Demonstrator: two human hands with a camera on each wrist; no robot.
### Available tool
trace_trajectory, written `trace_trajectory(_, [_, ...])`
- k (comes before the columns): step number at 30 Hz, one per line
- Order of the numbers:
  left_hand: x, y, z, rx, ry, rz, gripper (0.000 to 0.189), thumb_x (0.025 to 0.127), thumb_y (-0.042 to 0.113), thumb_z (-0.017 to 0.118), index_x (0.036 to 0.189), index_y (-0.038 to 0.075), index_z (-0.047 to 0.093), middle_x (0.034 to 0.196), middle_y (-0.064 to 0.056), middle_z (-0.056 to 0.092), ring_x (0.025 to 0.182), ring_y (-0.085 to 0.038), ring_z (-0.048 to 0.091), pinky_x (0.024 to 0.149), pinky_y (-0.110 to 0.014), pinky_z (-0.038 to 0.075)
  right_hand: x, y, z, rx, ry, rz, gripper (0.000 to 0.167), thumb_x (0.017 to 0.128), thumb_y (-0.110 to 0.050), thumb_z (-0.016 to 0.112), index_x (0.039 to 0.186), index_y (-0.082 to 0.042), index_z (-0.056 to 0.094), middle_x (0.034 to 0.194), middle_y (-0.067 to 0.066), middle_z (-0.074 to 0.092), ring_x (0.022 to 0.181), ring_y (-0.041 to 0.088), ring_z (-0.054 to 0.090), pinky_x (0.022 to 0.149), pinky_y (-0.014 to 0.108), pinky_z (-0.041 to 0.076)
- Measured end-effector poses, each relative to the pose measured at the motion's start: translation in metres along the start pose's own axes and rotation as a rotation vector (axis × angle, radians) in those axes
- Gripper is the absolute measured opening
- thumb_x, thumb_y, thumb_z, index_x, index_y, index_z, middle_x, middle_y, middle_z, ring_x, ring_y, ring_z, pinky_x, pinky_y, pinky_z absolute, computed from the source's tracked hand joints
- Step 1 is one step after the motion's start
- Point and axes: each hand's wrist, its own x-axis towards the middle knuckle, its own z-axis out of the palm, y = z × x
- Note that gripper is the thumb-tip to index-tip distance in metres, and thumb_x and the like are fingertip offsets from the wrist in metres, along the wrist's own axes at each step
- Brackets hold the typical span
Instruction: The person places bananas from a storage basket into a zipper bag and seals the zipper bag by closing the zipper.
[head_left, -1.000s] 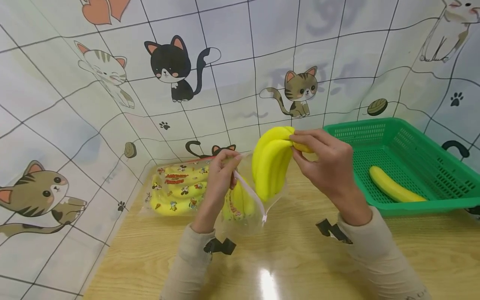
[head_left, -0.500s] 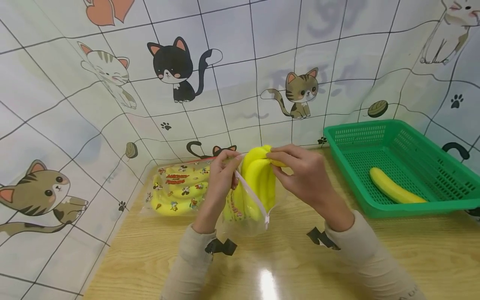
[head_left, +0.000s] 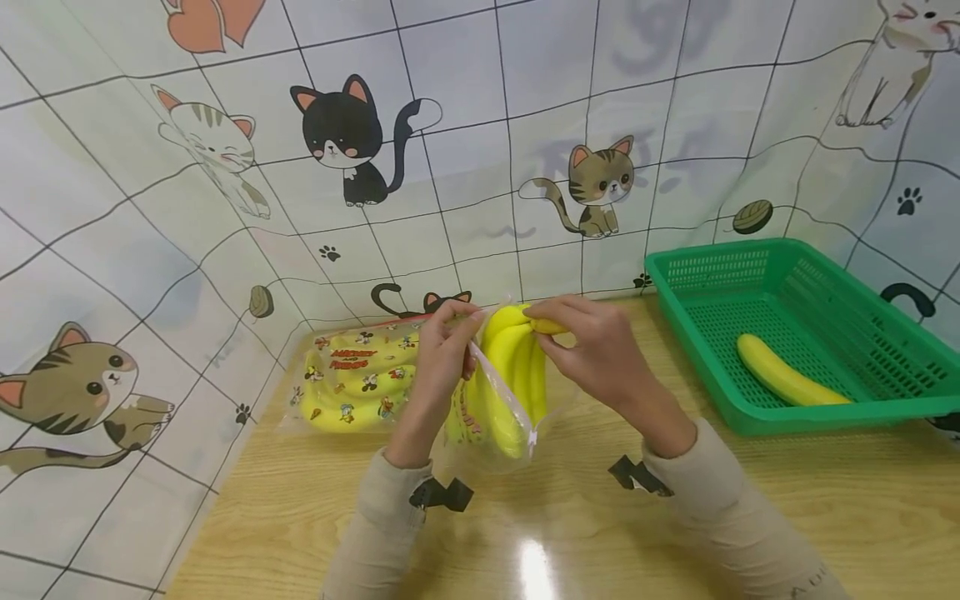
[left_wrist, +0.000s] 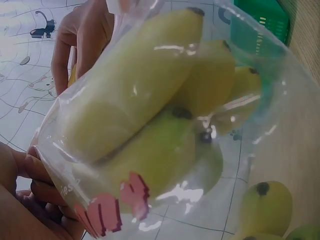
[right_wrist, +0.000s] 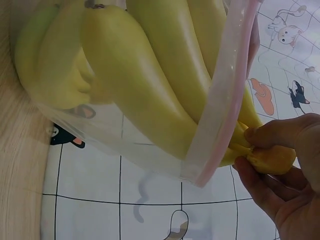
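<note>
My left hand [head_left: 446, 346] pinches the upper edge of a clear zip bag [head_left: 491, 462] with a pale pink zip strip [right_wrist: 230, 110]. By the stem end, my right hand [head_left: 596, 346] grips a bunch of yellow bananas [head_left: 510, 346]. The fruit hangs down through the bag's mouth, while the stem stays outside between thumb and fingers. In the left wrist view, banana tips [left_wrist: 140, 90] show through the printed plastic. More bananas [right_wrist: 45, 60] appear behind the film in the right wrist view; whether they share this bag I cannot tell.
A second clear bag [head_left: 360, 392], cartoon-printed and full of bananas, lies to the left on the wooden table [head_left: 592, 533]. To the right stands a green plastic basket [head_left: 693, 367] holding a single banana [head_left: 787, 375]. A cat-patterned sheet [head_left: 480, 208] rises behind.
My right hand has moved left and down, bringing the banana bunch from above and beside the bag into its mouth. My left hand has stayed at the bag's edge.
</note>
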Motion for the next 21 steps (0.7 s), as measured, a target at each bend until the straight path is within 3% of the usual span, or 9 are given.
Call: trace_trajectory(21, [0.0001,-0.0013,0.0004,-0.013,-0.015,-0.001,0.015,0.104,0.024,0.061,0.110,0.012,0.066,0.050,0.006,0.048,0.041,-0.009,0.042,0.042,-0.021,0.038,0.0011,0.0005,0.0108,0.044,-0.116,0.060,0.022,0.084,-0.003,0.084,0.105,-0.005,0.079,0.105,0.009,0.080,0.093,0.024,0.077,0.080,0.036,0.064])
